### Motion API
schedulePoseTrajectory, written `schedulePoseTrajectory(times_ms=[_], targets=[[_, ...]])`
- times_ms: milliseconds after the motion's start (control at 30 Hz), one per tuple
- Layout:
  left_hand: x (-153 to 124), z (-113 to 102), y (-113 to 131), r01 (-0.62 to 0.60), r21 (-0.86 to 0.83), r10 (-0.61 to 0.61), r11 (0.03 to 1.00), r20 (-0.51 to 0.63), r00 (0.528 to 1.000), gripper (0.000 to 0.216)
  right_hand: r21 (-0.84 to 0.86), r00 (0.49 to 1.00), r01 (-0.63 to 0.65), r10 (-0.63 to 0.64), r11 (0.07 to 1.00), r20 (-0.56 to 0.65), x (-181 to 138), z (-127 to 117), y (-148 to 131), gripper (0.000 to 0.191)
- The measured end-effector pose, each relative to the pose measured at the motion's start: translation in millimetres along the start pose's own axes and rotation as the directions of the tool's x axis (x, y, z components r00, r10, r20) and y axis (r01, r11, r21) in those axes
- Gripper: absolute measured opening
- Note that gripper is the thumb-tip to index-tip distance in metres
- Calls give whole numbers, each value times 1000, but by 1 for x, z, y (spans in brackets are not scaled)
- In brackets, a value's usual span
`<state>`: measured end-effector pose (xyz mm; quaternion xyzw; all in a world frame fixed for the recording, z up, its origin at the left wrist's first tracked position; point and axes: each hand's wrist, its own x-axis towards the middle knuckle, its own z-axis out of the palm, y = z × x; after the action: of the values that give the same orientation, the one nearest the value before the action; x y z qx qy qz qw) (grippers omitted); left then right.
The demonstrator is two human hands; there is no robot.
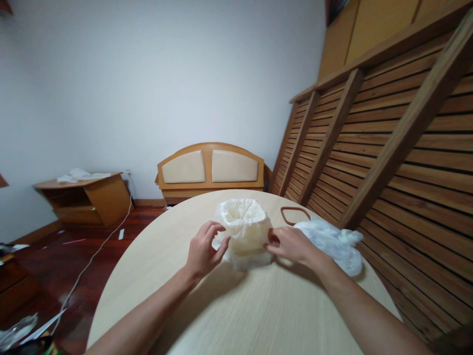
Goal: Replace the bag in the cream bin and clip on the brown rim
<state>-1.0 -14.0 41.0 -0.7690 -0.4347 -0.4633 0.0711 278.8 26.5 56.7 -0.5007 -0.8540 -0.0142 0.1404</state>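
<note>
The left hand is half curled. Its thumb lies against the side of a small bag-lined container and its fingers arch over the plastic near the rim, but I cannot tell whether any film is actually pinched between them. The right hand is closed tighter, with its fingertips gathered on the opposite side of the same container and nipping the white plastic where it folds down over the wall. A small brownish patch shows at the thumb, too small to identify.

With one hand on each flank, the light container appears braced so it neither slides nor tips, and the liner is kept taut over the open mouth.

The container stands upright near the far middle of the round, pale wooden tabletop. Just beyond the right hand a brown loop, possibly a rubber band, lies flat. A crumpled white plastic bag rests beside that wrist, at the table's right edge.

Further out, a wooden headboard leans against the white wall, a slatted bed frame is propped up on the right, and a low side cabinet stands on the left.
</note>
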Motion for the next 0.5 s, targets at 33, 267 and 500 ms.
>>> schedulePoseTrajectory(times_ms=[33,267,500], targets=[[5,-2,1,-32,-16,31,999,-32,999,17,7,999,17,-17,1000,-43,0,-5,-2,25],[58,-17,7,-166,-113,182,980,151,972,21,97,903,252,-197,963,-382,21,-43,-28,16],[96,-30,10,-92,-175,167,980,483,860,20,421,947,265,-317,868,57,61,-74,-38,28]])
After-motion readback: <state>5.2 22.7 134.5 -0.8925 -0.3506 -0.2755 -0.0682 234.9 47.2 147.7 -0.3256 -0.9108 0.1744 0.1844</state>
